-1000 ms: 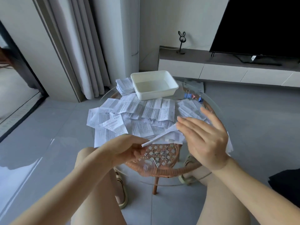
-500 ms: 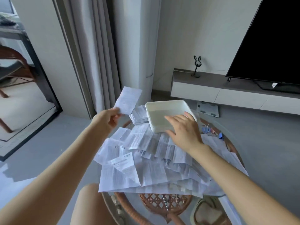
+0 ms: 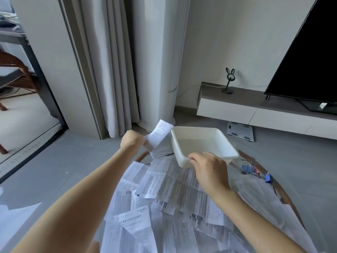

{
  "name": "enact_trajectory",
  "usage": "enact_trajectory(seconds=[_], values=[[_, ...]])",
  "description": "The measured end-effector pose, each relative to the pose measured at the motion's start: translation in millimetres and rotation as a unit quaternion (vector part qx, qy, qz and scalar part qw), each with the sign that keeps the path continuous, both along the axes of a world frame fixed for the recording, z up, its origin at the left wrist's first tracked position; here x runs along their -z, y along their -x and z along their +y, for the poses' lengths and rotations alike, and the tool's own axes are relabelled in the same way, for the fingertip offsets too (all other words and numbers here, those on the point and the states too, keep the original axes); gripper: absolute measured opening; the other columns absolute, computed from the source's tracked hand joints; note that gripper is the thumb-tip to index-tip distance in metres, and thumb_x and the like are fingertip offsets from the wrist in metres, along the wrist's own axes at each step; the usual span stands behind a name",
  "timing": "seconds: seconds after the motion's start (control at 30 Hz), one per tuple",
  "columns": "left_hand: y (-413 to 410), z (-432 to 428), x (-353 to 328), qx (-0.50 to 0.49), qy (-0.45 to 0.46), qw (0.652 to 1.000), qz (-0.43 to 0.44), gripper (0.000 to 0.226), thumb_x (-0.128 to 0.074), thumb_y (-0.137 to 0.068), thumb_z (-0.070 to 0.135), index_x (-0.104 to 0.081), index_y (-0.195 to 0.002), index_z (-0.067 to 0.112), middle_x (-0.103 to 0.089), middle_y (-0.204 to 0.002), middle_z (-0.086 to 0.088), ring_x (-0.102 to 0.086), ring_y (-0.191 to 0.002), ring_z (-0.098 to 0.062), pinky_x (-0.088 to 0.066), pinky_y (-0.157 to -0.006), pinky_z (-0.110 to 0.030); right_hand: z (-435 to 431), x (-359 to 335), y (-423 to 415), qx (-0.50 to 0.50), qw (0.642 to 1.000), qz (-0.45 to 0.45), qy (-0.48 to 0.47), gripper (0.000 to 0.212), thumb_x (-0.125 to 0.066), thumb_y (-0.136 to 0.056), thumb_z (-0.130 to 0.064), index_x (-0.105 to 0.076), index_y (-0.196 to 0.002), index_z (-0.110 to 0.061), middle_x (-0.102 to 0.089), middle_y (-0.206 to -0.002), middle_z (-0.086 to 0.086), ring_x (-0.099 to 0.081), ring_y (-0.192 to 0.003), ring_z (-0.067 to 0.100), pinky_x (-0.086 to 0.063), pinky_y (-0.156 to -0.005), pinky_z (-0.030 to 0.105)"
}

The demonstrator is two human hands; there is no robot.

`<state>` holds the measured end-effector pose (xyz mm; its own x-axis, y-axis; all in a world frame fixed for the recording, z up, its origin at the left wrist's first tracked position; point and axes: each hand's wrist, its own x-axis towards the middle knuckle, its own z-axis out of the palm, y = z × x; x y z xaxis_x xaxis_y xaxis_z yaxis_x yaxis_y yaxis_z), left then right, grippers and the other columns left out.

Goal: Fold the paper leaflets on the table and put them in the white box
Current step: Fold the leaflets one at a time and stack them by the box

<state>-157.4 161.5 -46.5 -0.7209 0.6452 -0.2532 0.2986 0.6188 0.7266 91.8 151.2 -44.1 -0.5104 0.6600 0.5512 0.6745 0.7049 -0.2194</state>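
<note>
My left hand (image 3: 132, 141) pinches a folded leaflet (image 3: 160, 132) and holds it in the air just left of the white box (image 3: 184, 156). My right hand (image 3: 207, 168) grips the near rim of the box, fingers curled over its edge. The box looks empty and sits at the far side of the round glass table (image 3: 284, 196). Several unfolded printed leaflets (image 3: 169, 185) cover the table in front of it. A stack of folded leaflets (image 3: 162, 149) lies beside the box's left wall, partly hidden by the held leaflet.
Blue and pink binder clips (image 3: 253, 170) lie on the table to the right of the box. A curtain (image 3: 113, 70) and white column stand beyond the table, a TV (image 3: 310, 57) on a low cabinet (image 3: 255, 110) at the right, and a scale (image 3: 240, 133) on the floor.
My left hand lifted the folded leaflet from in front of me and carried it to the box's left side. My right hand reached forward and took hold of the box's near rim.
</note>
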Motion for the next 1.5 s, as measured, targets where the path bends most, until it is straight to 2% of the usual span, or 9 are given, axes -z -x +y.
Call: enact_trajectory(seconds=[0.2,0.4,0.67,0.83,0.93,1.13,1.27,1.33,1.5], values=[[2,13,12,0.028,0.018,0.997,0.071,0.010,-0.054,-0.076,0.004,-0.063,-0.075,0.010,-0.058,-0.069,-0.004,-0.052,-0.060,-0.023,-0.039,-0.054,-0.022,-3,-1,-7,-0.005,0.991,0.120,-0.056,0.017,-0.080,-0.069,0.004,-0.073,-0.081,-0.007,-0.071,-0.071,0.001,-0.065,-0.061,0.020,-0.052,-0.047,0.032],[0,19,7,0.067,0.041,0.988,0.137,0.019,-0.054,-0.075,0.008,-0.069,-0.085,0.013,-0.066,-0.082,-0.009,-0.059,-0.075,-0.026,-0.039,-0.060,-0.025,-4,14,3,-0.074,0.995,0.024,-0.064,0.013,-0.076,-0.070,-0.002,-0.072,-0.078,-0.012,-0.070,-0.070,-0.003,-0.065,-0.061,0.017,-0.052,-0.051,0.027],[0,9,-10,0.071,-0.015,0.992,0.104,0.021,-0.054,-0.077,0.017,-0.041,-0.060,0.019,-0.039,-0.061,-0.001,-0.033,-0.060,-0.022,-0.020,-0.051,-0.023,-19,9,-1,-0.068,0.993,-0.020,-0.089,0.015,-0.065,-0.081,-0.012,-0.072,-0.095,-0.012,-0.073,-0.088,-0.002,-0.069,-0.078,0.017,-0.054,-0.084,0.039],[-6,-16,-16,0.084,-0.070,0.982,0.156,0.017,-0.052,-0.076,0.013,-0.045,-0.063,0.022,-0.039,-0.063,-0.003,-0.034,-0.064,-0.021,-0.024,-0.055,-0.027,-50,7,-22,-0.117,0.988,-0.033,-0.097,0.031,-0.057,-0.086,-0.040,-0.073,-0.090,-0.014,-0.072,-0.082,-0.005,-0.067,-0.074,0.015,-0.052,-0.065,0.030],[-24,-43,-19,0.155,-0.107,0.961,0.202,0.019,-0.059,-0.081,0.014,-0.068,-0.093,0.026,-0.060,-0.090,0.001,-0.055,-0.085,-0.020,-0.042,-0.073,-0.027,-71,23,-21,-0.116,0.982,-0.133,-0.067,0.050,-0.055,-0.079,-0.054,-0.070,-0.101,-0.011,-0.072,-0.088,-0.002,-0.067,-0.074,0.017,-0.052,-0.062,0.032],[-66,-96,-23,0.309,-0.131,0.907,0.254,0.053,-0.049,-0.074,-0.007,-0.067,-0.113,0.024,-0.057,-0.113,0.001,-0.047,-0.110,-0.019,-0.034,-0.088,-0.023,-83,27,-8,-0.059,0.962,-0.237,-0.124,0.027,-0.081,-0.049,-0.023,-0.070,-0.070,-0.010,-0.054,-0.044,-0.004,-0.049,-0.038,0.013,-0.030,-0.047,0.019],[-68,-121,-24,0.337,-0.115,0.915,0.190,0.061,-0.040,-0.067,-0.016,-0.069,-0.104,0.022,-0.058,-0.106,0.003,-0.054,-0.109,-0.017,-0.044,-0.086,-0.028,-93,15,-15,-0.050,0.979,-0.167,-0.104,0.023,-0.075,-0.040,0.001,-0.060,-0.053,-0.012,-0.048,-0.040,-0.003,-0.045,-0.036,0.015,-0.033,-0.045,0.018],[-65,-133,-25,0.360,-0.092,0.915,0.156,0.066,-0.035,-0.065,-0.020,-0.069,-0.102,0.024,-0.059,-0.121,0.001,-0.052,-0.119,-0.014,-0.045,-0.091,-0.032,-97,7,-23,-0.037,0.990,-0.107,-0.081,0.022,-0.074,-0.048,0.006,-0.063,-0.057,-0.010,-0.050,-0.042,-0.003,-0.045,-0.036,0.015,-0.037,-0.043,0.020],[-62,-157,-30,0.375,-0.101,0.912,0.131,0.077,-0.030,-0.064,-0.024,-0.065,-0.106,0.030,-0.052,-0.133,0.012,-0.040,-0.132,-0.008,-0.038,-0.081,-0.008,-110,-27,-52,-0.011,0.999,0.009,-0.041,0.010,-0.063,-0.074,-0.003,-0.071,-0.075,-0.010,-0.051,-0.043,-0.006,-0.038,-0.036,0.008,-0.028,-0.044,0.016]])
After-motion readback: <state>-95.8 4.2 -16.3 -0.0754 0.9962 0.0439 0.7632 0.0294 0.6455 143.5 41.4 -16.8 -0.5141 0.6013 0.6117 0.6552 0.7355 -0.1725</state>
